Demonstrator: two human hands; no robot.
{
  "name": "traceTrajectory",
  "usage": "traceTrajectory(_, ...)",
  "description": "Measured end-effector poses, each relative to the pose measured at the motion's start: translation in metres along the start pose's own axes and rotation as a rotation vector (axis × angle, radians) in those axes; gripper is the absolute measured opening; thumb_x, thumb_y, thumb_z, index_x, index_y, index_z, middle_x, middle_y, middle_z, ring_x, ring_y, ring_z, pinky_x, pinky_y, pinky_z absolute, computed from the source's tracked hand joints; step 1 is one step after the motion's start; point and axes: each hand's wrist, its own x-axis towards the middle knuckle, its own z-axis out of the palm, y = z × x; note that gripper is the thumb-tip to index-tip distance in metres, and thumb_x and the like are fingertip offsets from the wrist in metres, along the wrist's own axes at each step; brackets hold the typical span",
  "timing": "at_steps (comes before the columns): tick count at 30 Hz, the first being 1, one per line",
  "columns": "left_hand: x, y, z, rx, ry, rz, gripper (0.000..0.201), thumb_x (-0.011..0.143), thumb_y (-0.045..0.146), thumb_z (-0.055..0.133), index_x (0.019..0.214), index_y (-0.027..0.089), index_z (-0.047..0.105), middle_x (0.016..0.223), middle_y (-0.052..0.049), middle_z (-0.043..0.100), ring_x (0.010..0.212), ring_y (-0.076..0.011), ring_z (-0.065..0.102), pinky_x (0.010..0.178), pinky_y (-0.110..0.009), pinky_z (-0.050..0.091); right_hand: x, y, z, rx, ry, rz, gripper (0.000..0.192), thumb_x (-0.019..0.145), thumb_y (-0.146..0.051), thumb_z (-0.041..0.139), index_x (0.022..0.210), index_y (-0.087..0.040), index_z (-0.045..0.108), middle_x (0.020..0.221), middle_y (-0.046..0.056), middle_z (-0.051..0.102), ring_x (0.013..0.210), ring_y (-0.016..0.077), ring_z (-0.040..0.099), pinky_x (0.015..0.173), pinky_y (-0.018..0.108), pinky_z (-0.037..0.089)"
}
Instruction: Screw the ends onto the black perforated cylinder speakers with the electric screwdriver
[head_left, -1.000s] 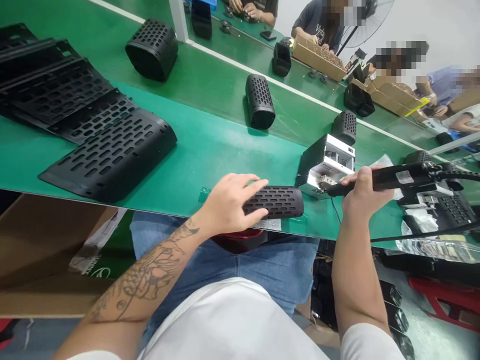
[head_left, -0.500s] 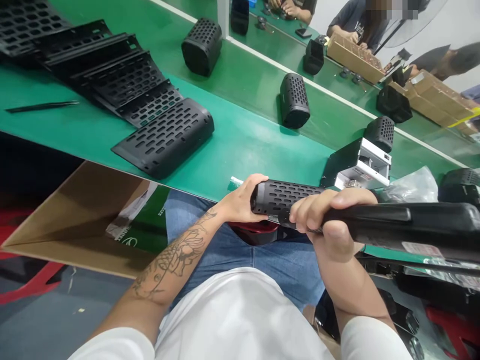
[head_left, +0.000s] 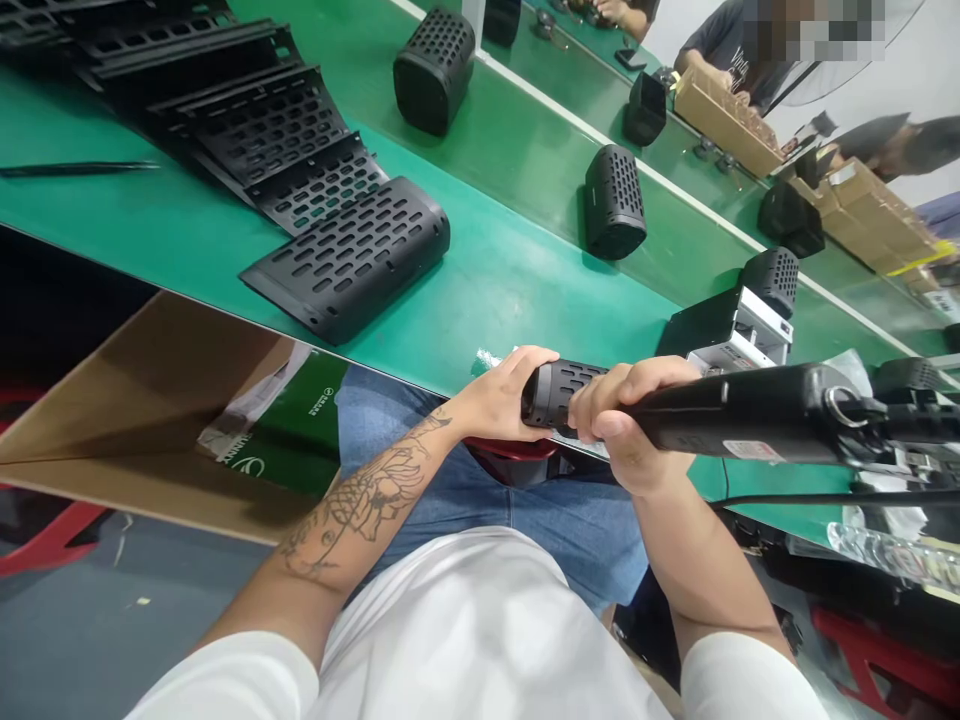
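My left hand [head_left: 504, 396] is closed around the end of a black perforated housing [head_left: 559, 385] at the table's front edge, above my lap. An electric screwdriver [head_left: 750, 415], black with a hanging ring and a cable at its rear, lies in the grip of my right hand [head_left: 637, 420]. Its front end points left at the housing; my fingers hide the tip, so I cannot tell whether it touches. Behind my right hand stands a black and silver box-shaped device [head_left: 739, 330]. To the left lies a larger curved perforated cover [head_left: 360, 260].
Several nested perforated covers [head_left: 262, 130] run along the left of the green table [head_left: 510, 290]. Black perforated housings [head_left: 615, 205] stand behind the white line. A thin black tool [head_left: 82, 168] lies far left. Below is an open cardboard box [head_left: 97, 430]. Co-workers sit across the table.
My right hand and the screwdriver have shifted left and slightly up along the housing, covering more of it. The screwdriver's rear ring and cable have come into view. My left hand keeps its grip.
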Motion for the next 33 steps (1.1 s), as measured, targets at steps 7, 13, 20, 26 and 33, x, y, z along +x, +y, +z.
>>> traceTrajectory(7, 0.003, 0.005, 0.0, 0.006, -0.021, -0.043, 0.112, 0.082, 0.044, 0.111, 0.176, 0.03, 0.052, 0.179, -0.019, 0.066, 0.164, -0.0463, 0.073, 0.137, -0.065, 0.067, 0.001, 0.0, 0.005, 0.012, -0.097, -0.054, 0.021, 0.112, -0.029, 0.091, 0.112, -0.034, 0.07, 0.071, -0.011, 0.07, 0.043, 0.0131, 0.059, 0.051, 0.03, 0.064)
traceTrajectory(13, 0.0, 0.008, -0.002, 0.035, -0.037, -0.064, 0.111, 0.083, 0.046, 0.109, 0.176, 0.031, 0.051, 0.176, -0.018, 0.069, 0.162, -0.0456, 0.075, 0.137, -0.065, 0.067, -0.013, 0.006, 0.001, -0.022, -0.094, -0.021, 0.028, 0.105, -0.023, 0.094, 0.116, -0.034, 0.071, 0.075, -0.01, 0.073, 0.05, 0.0147, 0.064, 0.059, 0.033, 0.068)
traceTrajectory(20, -0.005, 0.005, -0.021, 0.086, -0.11, -0.097, 0.132, 0.078, 0.051, 0.112, 0.188, 0.03, 0.043, 0.183, -0.023, 0.065, 0.166, -0.0519, 0.073, 0.138, -0.073, 0.067, 0.002, 0.0, 0.003, 0.111, -0.059, -0.028, 0.028, 0.107, -0.04, 0.099, 0.121, -0.034, 0.076, 0.073, -0.01, 0.072, 0.052, 0.0151, 0.064, 0.06, 0.032, 0.065)
traceTrajectory(26, 0.003, -0.009, -0.041, 0.056, 0.089, -0.273, 0.108, 0.076, 0.048, 0.111, 0.172, 0.035, 0.061, 0.159, -0.014, 0.08, 0.139, -0.0443, 0.088, 0.121, -0.067, 0.078, 0.011, -0.057, -0.071, 0.149, 0.301, -0.194, 0.028, 0.11, -0.055, 0.097, 0.128, -0.037, 0.084, 0.068, -0.011, 0.066, 0.043, 0.0127, 0.054, 0.054, 0.033, 0.064)
traceTrajectory(33, 0.204, -0.025, 0.043, 0.041, 0.445, -0.349, 0.114, 0.082, 0.051, 0.113, 0.173, 0.026, 0.051, 0.168, -0.02, 0.071, 0.158, -0.0422, 0.077, 0.136, -0.064, 0.065, -0.015, -0.046, -0.151, -0.059, 0.884, -0.258, 0.045, 0.095, -0.061, 0.11, 0.115, -0.032, 0.081, 0.07, -0.012, 0.07, 0.048, 0.0153, 0.061, 0.054, 0.034, 0.066)
